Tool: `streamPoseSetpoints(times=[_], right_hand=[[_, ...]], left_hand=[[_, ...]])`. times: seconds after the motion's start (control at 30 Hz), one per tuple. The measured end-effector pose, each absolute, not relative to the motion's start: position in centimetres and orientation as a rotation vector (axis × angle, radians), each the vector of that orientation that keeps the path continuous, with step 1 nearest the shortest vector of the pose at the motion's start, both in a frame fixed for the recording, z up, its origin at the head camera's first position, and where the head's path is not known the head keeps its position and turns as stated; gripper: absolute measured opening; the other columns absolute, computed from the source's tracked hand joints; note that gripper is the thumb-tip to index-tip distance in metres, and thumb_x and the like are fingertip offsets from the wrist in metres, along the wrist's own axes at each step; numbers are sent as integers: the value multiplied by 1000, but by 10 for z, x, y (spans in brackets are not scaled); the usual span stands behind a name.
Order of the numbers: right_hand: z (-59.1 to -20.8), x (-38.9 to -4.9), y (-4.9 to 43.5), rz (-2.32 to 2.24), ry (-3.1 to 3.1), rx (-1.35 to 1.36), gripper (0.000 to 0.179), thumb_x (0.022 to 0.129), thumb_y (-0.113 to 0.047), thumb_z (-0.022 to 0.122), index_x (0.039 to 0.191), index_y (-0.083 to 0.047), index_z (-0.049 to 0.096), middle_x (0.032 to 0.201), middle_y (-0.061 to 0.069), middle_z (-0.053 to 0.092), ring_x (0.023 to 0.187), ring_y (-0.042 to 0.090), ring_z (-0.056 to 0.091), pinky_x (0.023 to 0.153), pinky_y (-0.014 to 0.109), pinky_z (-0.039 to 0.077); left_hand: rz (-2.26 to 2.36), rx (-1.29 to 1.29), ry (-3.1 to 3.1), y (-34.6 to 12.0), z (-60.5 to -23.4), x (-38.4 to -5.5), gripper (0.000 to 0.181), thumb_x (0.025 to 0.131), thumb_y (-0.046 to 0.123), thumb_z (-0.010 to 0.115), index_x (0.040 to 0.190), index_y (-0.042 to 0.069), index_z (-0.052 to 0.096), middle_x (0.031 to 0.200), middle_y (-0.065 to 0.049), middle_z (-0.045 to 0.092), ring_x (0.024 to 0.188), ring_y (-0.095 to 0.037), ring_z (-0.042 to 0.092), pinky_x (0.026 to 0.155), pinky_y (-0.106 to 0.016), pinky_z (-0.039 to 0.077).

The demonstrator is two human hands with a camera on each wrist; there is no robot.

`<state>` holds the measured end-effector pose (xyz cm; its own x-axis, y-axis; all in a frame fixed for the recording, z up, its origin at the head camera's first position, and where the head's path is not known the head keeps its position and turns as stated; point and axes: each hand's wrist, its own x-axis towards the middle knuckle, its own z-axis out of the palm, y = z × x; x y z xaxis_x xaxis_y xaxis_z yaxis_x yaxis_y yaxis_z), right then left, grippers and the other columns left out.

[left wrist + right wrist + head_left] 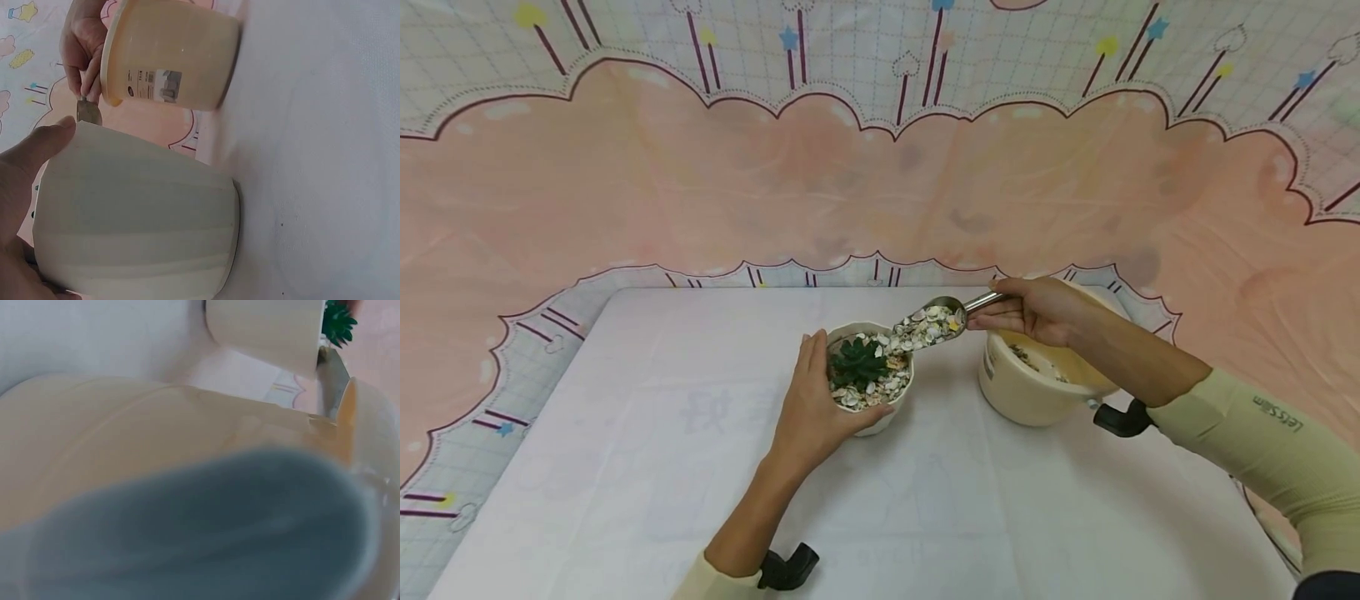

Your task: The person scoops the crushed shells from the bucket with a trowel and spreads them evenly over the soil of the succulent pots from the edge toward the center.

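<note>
The left grip [814, 410] is curled round a white faceted pot [137, 212] holding a green succulent [857, 363] on the white tabletop [662, 442]. The right grip [1037, 312] pinches a shiny metal scoop [962, 317] of pale chips [925, 327] at the pot's rim, near a cream plastic bucket [1026, 396].

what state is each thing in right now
Pot: upright, steadied
Succulent: in the pot
Scoop: loaded, tilted down, tip at the pot's rim
Chips: some in the scoop, some around the succulent
Bucket: upright, open-topped, a few chips visible inside
Left grip: curled round the pot
Right grip: holding the scoop's handle
</note>
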<state>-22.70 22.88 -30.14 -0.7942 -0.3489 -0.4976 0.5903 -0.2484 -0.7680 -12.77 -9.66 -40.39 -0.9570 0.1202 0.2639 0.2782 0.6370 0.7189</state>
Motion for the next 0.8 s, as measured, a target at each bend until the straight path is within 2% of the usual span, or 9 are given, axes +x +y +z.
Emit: streamPoseSetpoints(times=[0.4,0.8], right_hand=[[-303,-226,230,-2073,1450,275,36,115,-13,44,111,13,68,98,34,73,92,39,77,92,33,58],[-302,-226,229,-2081,1469,262,31,115,-13,43,107,4,68,99,32,74,93,37,78,92,33,58]], left_hand=[[-1263,-413,-2722,-107,-405,-136,130,72,48,96,165,-2,21,171,-22,20,159,-37,12,119,-61,30],[-1273,-534,-2785,-117,-401,-145,131,71,48,97,166,0,21,172,-21,18,159,-36,14,119,-63,30]])
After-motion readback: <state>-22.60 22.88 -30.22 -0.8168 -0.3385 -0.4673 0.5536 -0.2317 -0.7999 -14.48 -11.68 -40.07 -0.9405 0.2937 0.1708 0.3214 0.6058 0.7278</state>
